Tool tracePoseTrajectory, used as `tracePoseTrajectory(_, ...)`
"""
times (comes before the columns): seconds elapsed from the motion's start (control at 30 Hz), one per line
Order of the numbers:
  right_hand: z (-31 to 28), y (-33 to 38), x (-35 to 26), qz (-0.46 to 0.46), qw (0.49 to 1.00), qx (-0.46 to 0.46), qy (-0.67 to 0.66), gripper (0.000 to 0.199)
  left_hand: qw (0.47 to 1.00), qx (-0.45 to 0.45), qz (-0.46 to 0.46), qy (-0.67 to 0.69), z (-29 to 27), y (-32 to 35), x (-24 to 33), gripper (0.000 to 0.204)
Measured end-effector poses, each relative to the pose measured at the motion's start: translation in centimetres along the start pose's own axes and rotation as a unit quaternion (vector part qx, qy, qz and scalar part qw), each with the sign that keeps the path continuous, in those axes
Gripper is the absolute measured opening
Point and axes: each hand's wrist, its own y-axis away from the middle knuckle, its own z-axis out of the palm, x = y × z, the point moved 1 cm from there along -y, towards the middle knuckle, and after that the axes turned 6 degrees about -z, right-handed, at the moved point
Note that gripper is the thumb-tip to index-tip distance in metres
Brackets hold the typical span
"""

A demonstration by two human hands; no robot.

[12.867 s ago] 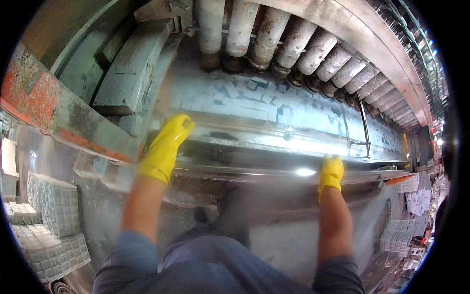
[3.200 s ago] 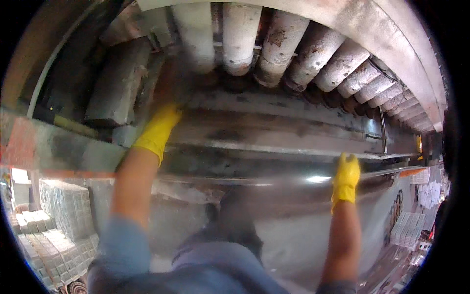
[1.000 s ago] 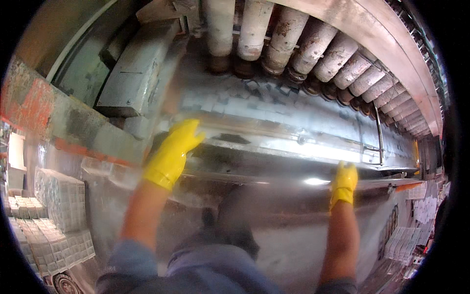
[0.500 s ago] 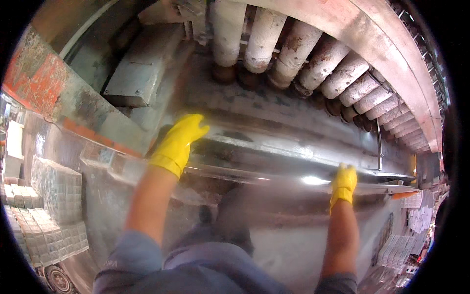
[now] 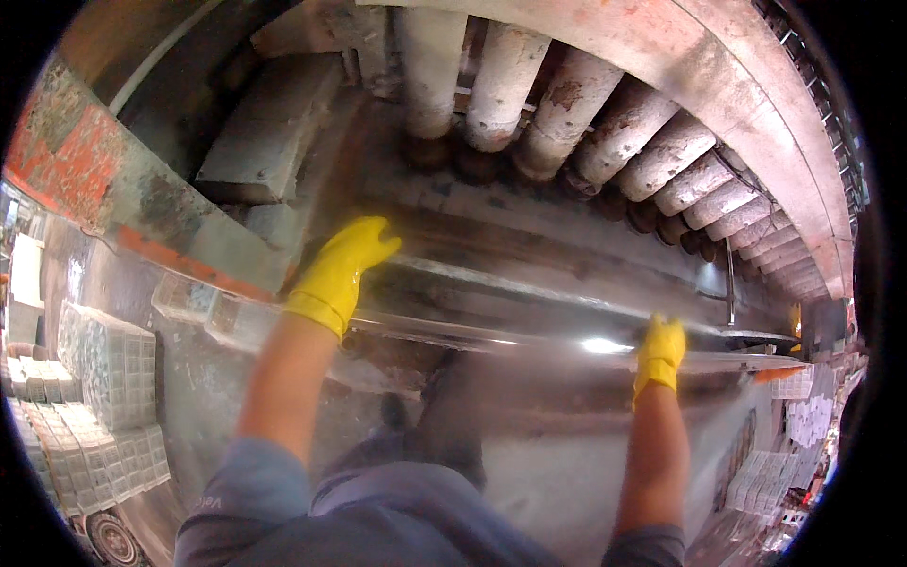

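My left hand (image 5: 345, 265), in a yellow rubber glove, reaches over the near rim of a long metal trough. Its thumb and forefinger are apart, with nothing visible between them. A pale narrow strip (image 5: 491, 276) runs rightward from beside that hand along the trough. Over at the right, my right hand (image 5: 660, 350), gloved the same way, has curled fingers at the shiny near rim (image 5: 557, 345). Its fingertips are turned away, so what they grip is hidden. Haze blurs the surface between both hands.
A row of thick, worn pipes (image 5: 510, 90) hangs beyond the trough under a curved pale beam (image 5: 746, 85). Left stands a grey metal box (image 5: 255, 151) behind a chipped orange-and-grey frame (image 5: 85, 142). Stacked crates (image 5: 109, 364) fill the left side; more stacks (image 5: 763, 480) stand right.
Both hands stay in nearly the same places and poses. The view has shifted very slightly, and the haze between the hands looks a little different.
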Motion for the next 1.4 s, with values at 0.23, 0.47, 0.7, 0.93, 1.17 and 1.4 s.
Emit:
tracePoseTrajectory(0.23,0.6,-2.1,0.7,-0.013,0.999,0.021,0.031,0.064,1.000,-0.014,0.002,-0.008,-0.3,-1.4,0.7,0.061)
tracePoseTrajectory(0.47,-0.2,-1.3,-3.5,0.036,0.999,-0.013,-0.010,0.065,0.999,-0.041,-0.020,-0.011,-0.9,-3.0,0.7,0.062)
tracePoseTrajectory(0.7,2.2,-6.0,-2.2,-0.028,0.995,0.028,0.092,0.064,0.999,-0.032,-0.021,0.004,-0.9,-6.5,1.0,0.061)
tracePoseTrajectory(0.93,3.0,-7.9,-4.5,-0.031,0.996,0.026,0.078,0.062,0.999,-0.028,-0.010,-0.017,-0.8,-10.1,0.5,0.058)
tracePoseTrajectory(1.17,2.9,-9.4,-6.9,-0.009,0.997,0.025,0.076,0.061,0.999,-0.041,-0.019,-0.016,-1.6,-12.5,1.2,0.059)
tracePoseTrajectory(1.4,3.7,-10.7,-6.7,-0.040,0.992,0.003,0.120,0.039,0.997,-0.056,-0.037,-0.034,-2.5,-13.3,2.3,0.061)
